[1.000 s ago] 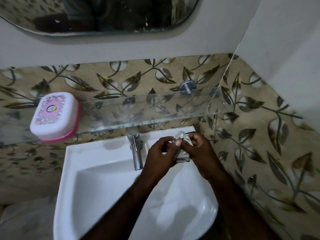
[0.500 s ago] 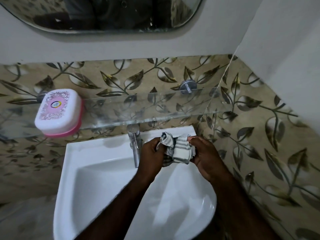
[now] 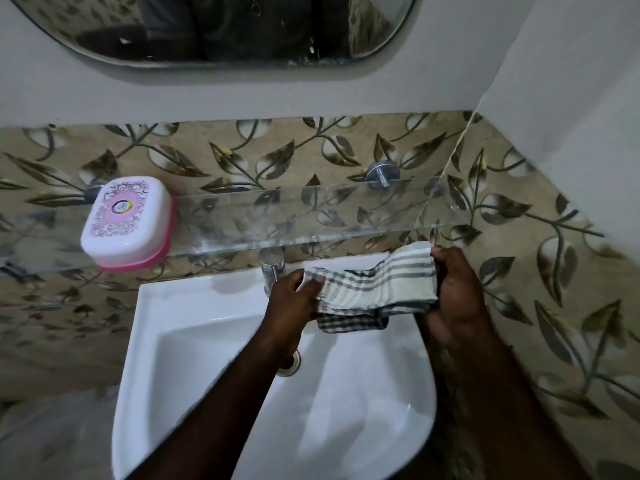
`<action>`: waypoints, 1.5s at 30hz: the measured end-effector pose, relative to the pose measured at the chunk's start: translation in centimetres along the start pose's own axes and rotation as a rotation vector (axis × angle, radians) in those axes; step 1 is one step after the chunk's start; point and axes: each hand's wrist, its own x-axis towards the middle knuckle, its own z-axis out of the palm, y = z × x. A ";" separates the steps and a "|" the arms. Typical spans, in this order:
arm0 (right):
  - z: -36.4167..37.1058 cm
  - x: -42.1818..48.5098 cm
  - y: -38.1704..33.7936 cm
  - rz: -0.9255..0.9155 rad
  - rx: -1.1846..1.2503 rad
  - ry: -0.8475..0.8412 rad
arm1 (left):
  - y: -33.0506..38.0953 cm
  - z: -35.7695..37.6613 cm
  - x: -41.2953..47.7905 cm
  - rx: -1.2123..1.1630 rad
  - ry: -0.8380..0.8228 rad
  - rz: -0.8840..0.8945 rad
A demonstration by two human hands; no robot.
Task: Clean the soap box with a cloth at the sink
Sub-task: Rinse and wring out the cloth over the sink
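- Head view, setting: a corner wall of beige leaf-patterned tiles (image 3: 242, 157) ran beneath an oval mirror (image 3: 221, 29). A clear glass shelf (image 3: 311, 216) was fixed across it above a white ceramic basin (image 3: 166, 292) with a chrome tap (image 3: 273, 268).
- Task item: the rounded rectangular soap box with a white patterned lid and pink base (image 3: 126, 220) stood on the left part of the shelf, well apart from both hands. It was lid up and closed.
- Orientation: its long axis ran across the shelf's depth, from the wall towards the viewer, with the far end leaning slightly right. Its near end sat at the shelf's front edge; whether it overhung could not be told.
- Cloth: a white cloth with grey checked stripes (image 3: 377, 285) was held over the basin, stretched left to right and rising towards the right, with a folded layer hanging below.
- Left hand (image 3: 291, 306): thumb and fingers pinched the cloth's left end, just in front of the tap.
- Right hand (image 3: 453, 299): fingers curled round the cloth's right end, near the shelf's front edge.
- Status, as judged: the cloth was being readied and the box was not yet touched.
- Risk: a reach past the tap could nudge the box off the glass edge.
- Risk: a one-handed lift of smooth plastic could let the lid and base part.
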 end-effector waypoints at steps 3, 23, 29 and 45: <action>-0.2 -0.8 -2.1 0.027 0.103 -0.066 | 0.1 -1.2 -0.4 -0.040 -0.026 0.030; 9.4 -7.3 -8.2 -0.151 -0.076 -0.321 | -0.1 -1.7 -1.7 -0.584 -0.258 -0.199; 10.1 -8.4 -7.9 -0.159 -0.139 -0.308 | 0.3 -2.1 -2.0 -0.638 -0.270 -0.224; 6.5 -10.1 -7.8 -0.442 -0.439 -0.417 | 0.4 -4.3 -1.9 -0.556 -0.313 -0.100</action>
